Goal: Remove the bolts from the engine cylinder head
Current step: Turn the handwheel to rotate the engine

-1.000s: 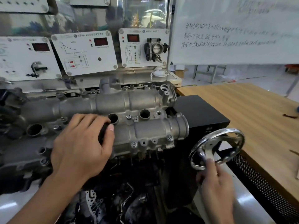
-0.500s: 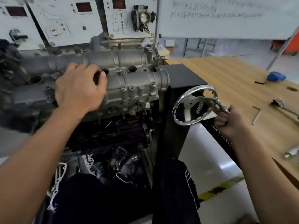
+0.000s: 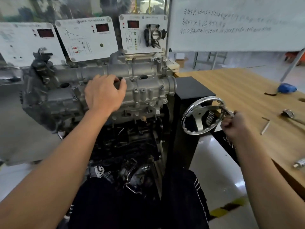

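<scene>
The grey aluminium engine cylinder head [image 3: 148,90] sits on a black engine stand, with small bolts [image 3: 136,91] standing along its front edge and dark plug holes on top. My left hand [image 3: 104,94] lies on the middle of the head, fingers and thumb curled around a dark part at one plug hole. To the right, my right hand [image 3: 234,125] grips the crank handle [image 3: 228,113] of the chrome handwheel [image 3: 202,117] on the stand.
The black stand column [image 3: 193,91] separates the engine from a wooden table [image 3: 239,96]. On the table lie a blue object [image 3: 287,88], a hex key [image 3: 264,128], a ratchet tool [image 3: 288,113] and a metal piece [image 3: 299,162]. White instrument panels [image 3: 85,38] stand behind.
My right hand moved from the wheel's lower rim to its handle on the right. The cylinder head now shows more of its front face. My left hand stayed on the head.
</scene>
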`<state>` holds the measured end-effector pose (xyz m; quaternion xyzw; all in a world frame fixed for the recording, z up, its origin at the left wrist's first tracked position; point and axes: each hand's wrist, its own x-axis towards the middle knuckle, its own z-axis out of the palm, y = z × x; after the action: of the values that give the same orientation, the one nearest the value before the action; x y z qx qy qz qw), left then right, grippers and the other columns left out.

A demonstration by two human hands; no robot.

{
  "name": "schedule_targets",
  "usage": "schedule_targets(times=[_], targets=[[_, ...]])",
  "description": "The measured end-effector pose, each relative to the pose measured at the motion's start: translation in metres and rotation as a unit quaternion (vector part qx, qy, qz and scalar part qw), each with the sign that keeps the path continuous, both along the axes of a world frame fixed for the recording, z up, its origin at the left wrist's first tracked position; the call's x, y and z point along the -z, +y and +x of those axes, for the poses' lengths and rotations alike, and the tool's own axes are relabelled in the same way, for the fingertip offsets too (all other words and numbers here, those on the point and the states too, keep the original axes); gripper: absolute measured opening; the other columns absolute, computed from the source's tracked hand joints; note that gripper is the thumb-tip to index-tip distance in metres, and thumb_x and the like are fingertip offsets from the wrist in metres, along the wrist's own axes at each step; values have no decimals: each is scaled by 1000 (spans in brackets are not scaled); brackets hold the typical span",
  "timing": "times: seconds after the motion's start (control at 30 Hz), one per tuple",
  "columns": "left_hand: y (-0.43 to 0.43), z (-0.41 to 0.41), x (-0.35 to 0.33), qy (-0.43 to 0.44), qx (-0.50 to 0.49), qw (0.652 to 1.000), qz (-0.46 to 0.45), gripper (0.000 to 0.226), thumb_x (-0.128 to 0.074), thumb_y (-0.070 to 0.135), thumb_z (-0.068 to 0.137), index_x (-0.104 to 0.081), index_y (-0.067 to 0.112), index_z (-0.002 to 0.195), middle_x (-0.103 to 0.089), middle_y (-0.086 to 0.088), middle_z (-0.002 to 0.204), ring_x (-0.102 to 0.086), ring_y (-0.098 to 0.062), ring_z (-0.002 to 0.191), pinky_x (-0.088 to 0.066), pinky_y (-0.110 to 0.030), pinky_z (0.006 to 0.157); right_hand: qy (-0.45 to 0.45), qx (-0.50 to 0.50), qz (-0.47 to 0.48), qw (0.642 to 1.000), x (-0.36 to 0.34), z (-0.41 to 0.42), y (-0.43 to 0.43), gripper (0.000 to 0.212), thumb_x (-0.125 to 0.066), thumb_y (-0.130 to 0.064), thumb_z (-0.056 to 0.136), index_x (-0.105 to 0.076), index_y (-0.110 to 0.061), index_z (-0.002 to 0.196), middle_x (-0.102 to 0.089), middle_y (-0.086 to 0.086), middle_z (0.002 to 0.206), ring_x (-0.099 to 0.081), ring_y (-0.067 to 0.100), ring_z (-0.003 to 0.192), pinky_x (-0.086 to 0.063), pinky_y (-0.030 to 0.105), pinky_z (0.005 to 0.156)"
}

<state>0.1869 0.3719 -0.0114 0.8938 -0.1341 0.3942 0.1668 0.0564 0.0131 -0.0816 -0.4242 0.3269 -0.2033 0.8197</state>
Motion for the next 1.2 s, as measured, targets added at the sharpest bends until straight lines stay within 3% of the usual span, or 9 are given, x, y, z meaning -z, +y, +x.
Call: schedule_targets(times=[0.13,0.2,0.27,0.33,0.6,0.87,0.97,1.1,1.2], targets=[[0,7,-2,13,-12,1000,-2,44,-39,50,94,-71,20,87,-69,-5,78,-60,-30,80,-41,-37,67,-24,-24,-41,999,12,16,88,23,-41,-18,97,-50,-19,76,-42,-6,48,-37,7,36,-28,17,36],[1,8,-4,21,-13,1000,-10,43,-37,47,94,-67,20,79,-66,-4,73,-58,-29,75,-43,-37,66,65,-3,-144,987,58,5,118,29,-48,-24,99,-51,-16,71,-47,2,55,-46,18,47,-37,28,46],[0,9,-6,37,-16,999,-19,42,-36,45,93,-62,21,70,-63,-2,68,-56,-27,71,-45,-38,66,190,-1,-305,933,93,-15,106,38,-45,-30,102,-52,-9,71,-53,13,67,-54,27,68,-43,41,64],[0,14,-9,51,-22,998,-21,42,-35,44,92,-57,20,65,-59,1,63,-56,-26,68,-47,-37,65,250,1,-351,902,96,-23,60,41,-43,-33,103,-55,-3,77,-56,20,76,-56,32,77,-47,48,72],[0,23,-12,53,-32,998,-16,42,-38,43,91,-54,23,59,-50,5,53,-54,-23,57,-41,-30,56,83,68,-52,993,85,-12,23,21,-47,-16,103,-50,-14,82,-37,4,65,-32,15,52,-27,29,48],[3,18,-10,34,-20,999,0,41,-38,43,92,-64,22,68,-55,4,58,-50,-20,57,-44,-31,56,-23,-11,244,969,96,-15,68,41,-42,-51,98,-50,-15,79,-37,-5,60,-28,9,54,-23,21,50],[1,13,-10,50,-13,999,0,41,-38,44,94,-69,22,77,-59,5,65,-50,-18,63,-42,-33,66,-33,-85,255,963,65,-12,93,41,-47,-50,95,-53,-14,76,-35,-5,54,-28,8,49,-22,19,43],[-1,10,-1,77,1,997,18,49,-37,52,94,-69,20,112,-71,1,105,-62,-22,100,-45,-42,96,-41,-191,184,963,20,-3,118,26,-58,-35,88,-57,-14,72,-30,-5,61,-29,10,47,-22,21,38],[-7,8,-1,88,-20,996,17,53,-37,59,92,-66,19,112,-69,0,107,-60,-24,103,-43,-43,97,-31,-214,134,967,4,1,119,21,-61,-31,81,-58,-14,69,-29,-4,63,-28,10,49,-20,21,41]])
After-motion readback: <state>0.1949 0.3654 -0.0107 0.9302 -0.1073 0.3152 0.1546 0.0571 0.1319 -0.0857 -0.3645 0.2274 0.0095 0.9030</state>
